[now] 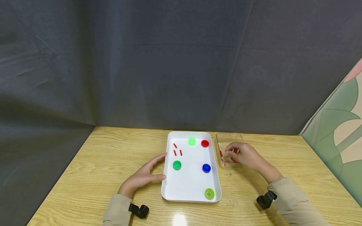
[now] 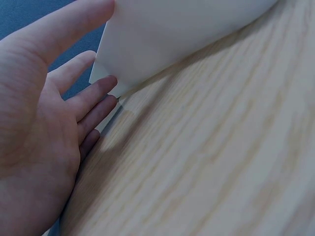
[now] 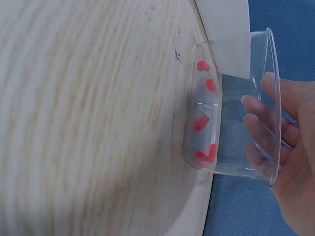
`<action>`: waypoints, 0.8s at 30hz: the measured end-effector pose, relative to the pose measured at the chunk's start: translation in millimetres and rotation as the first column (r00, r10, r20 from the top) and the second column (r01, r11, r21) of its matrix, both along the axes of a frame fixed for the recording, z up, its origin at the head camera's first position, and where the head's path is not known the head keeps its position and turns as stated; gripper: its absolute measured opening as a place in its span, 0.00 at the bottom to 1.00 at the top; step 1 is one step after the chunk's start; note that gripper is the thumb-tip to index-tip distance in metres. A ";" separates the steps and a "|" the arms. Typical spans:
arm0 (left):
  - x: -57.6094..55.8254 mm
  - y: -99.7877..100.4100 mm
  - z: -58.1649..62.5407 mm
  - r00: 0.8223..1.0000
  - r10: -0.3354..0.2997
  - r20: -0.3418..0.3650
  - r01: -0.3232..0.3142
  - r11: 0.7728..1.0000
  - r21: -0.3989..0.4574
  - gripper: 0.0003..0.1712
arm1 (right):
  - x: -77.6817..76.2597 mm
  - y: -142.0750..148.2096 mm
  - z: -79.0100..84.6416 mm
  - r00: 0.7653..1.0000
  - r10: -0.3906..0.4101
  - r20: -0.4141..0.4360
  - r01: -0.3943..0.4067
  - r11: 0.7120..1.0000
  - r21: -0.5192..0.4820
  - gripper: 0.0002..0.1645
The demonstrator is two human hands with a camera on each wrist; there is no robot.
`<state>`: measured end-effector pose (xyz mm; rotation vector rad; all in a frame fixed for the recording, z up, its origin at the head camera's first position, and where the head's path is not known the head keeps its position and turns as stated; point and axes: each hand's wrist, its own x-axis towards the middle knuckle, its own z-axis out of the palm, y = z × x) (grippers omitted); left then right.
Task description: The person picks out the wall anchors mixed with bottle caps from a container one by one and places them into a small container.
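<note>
My left hand (image 1: 144, 175) lies at the left side of a white tray (image 1: 186, 188), its thumb and index fingertips at the tray's wall and the fingers spread. In the left wrist view that hand (image 2: 54, 113) is beside the white wall. My right hand (image 1: 244, 153) reaches into a clear plastic box (image 1: 229, 137) right of the tray. Seen from the right wrist, its fingers (image 3: 266, 128) are loosely bent inside the box, the thumb apart from them, with nothing visible between. Several short red sticks (image 3: 202, 123) lie on the box's bottom, below the fingertips.
In the tray lie three red sticks (image 1: 175, 153) at the upper left, and several round caps: light green (image 1: 192, 141), red (image 1: 205, 143), green (image 1: 177, 165), blue (image 1: 206, 168) and yellow-green (image 1: 209, 193). A dark curtain (image 1: 169, 62) hangs behind the wooden table (image 1: 107, 157).
</note>
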<state>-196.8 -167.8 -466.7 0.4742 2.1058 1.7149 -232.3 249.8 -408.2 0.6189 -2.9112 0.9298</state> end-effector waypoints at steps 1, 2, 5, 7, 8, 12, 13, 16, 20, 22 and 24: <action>-0.2 0.1 -0.2 1.000 0.000 -0.002 0.000 1.000 -0.002 0.47 | 0.1 0.2 0.4 1.000 -0.001 0.002 0.001 1.000 -0.001 0.03; -0.3 0.1 -0.4 1.000 -0.001 -0.004 0.001 1.000 -0.003 0.47 | 0.1 0.3 0.9 1.000 -0.001 0.002 0.001 1.000 -0.002 0.03; -0.8 -0.1 -0.8 1.000 -0.009 -0.019 0.008 1.000 -0.008 0.47 | 0.0 0.2 2.2 1.000 0.004 -0.006 -0.004 1.000 -0.007 0.03; -1.2 -0.4 -1.1 0.999 -0.014 -0.029 0.014 1.000 -0.010 0.47 | -0.3 -0.5 2.9 1.000 0.014 -0.024 -0.015 1.000 -0.009 0.03; -1.5 -0.5 -1.1 0.999 -0.017 -0.033 0.017 1.000 -0.011 0.47 | -0.4 -1.0 3.3 0.999 0.020 -0.036 -0.020 1.000 -0.008 0.04; -2.2 -0.5 -1.3 0.999 -0.025 -0.039 0.025 1.000 -0.006 0.47 | -0.9 -4.6 5.2 0.997 0.033 -0.077 -0.033 0.999 -0.007 0.04; -2.4 -0.8 -1.2 0.999 -0.025 -0.038 0.025 1.000 -0.006 0.47 | -1.5 -6.1 5.8 0.996 0.034 -0.083 -0.035 0.999 -0.009 0.04; -2.4 -1.2 -0.7 0.999 -0.023 -0.036 0.023 1.000 -0.005 0.47 | -3.1 -12.2 7.6 0.994 0.040 -0.097 -0.042 0.999 -0.018 0.04; -2.3 -1.1 -1.1 1.000 -0.019 -0.024 0.019 1.000 -0.002 0.47 | -5.0 -23.3 9.7 0.992 0.058 -0.109 -0.061 0.998 -0.029 0.04; -2.2 -0.8 -1.4 1.000 -0.017 -0.015 0.017 1.000 0.001 0.48 | -6.1 -29.4 9.9 0.992 0.062 -0.113 -0.065 0.997 -0.029 0.04; -2.1 -0.4 -1.5 1.000 -0.015 -0.010 0.015 1.000 0.003 0.48 | -7.1 -35.2 10.3 0.993 0.061 -0.102 -0.065 0.997 -0.035 0.04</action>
